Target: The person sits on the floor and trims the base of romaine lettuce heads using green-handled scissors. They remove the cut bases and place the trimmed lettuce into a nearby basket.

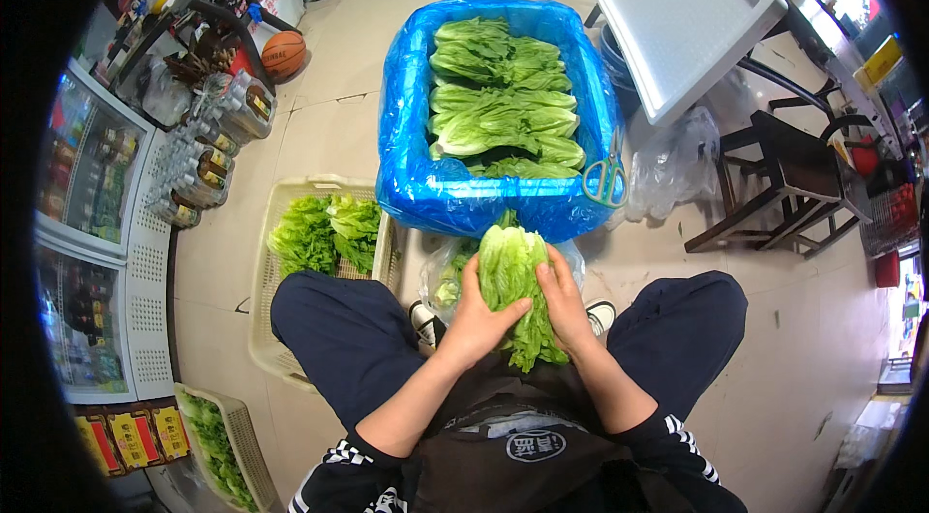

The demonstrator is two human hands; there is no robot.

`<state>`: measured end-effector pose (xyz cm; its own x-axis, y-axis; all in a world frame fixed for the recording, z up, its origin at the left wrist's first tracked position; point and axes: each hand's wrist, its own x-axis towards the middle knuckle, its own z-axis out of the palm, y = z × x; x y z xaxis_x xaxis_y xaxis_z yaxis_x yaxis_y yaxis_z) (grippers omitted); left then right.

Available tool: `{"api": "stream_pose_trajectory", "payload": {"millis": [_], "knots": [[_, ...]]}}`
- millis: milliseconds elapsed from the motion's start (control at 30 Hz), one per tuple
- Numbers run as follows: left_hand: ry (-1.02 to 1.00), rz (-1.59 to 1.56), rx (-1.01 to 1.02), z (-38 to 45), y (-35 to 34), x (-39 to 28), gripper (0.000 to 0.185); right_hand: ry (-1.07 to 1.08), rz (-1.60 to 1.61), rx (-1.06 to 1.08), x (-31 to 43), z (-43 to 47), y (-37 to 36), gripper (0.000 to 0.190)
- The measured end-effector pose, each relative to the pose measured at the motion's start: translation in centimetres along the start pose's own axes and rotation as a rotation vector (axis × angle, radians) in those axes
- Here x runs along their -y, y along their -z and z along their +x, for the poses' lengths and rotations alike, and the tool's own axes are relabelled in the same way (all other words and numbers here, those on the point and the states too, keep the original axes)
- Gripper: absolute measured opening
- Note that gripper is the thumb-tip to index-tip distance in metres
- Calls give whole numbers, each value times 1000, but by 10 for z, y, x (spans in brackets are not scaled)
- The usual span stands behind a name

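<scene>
Between my knees, my left hand and my right hand hold a head of leafy lettuce from both sides, its leaves hanging toward my lap. Just beyond it stands a bin lined with blue plastic, where several lettuce heads lie in stacked rows. Green-handled scissors hang over the bin's near right rim. Beneath my hands, a clear plastic bag with leafy scraps lies between my shoes, partly hidden.
Left of the bin, a cream plastic crate holds loose lettuce; another crate of greens stands lower left. Bottle packs and a basketball sit by the glass-door fridge. At right are a white tray and a dark wooden stool.
</scene>
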<state>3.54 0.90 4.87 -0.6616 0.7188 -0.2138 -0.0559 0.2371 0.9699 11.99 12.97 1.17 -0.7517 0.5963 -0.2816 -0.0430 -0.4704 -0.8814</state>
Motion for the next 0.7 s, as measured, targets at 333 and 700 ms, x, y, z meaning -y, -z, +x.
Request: {"api": "stream_pose_trajectory", "payload": {"millis": [333,700], "knots": [[129,-136,53,4,17,12,78,-19,-22,54,2,2,3,48],[296,-550,118,6,16,22,72,82,-263,2,-5,0,3,51]]}}
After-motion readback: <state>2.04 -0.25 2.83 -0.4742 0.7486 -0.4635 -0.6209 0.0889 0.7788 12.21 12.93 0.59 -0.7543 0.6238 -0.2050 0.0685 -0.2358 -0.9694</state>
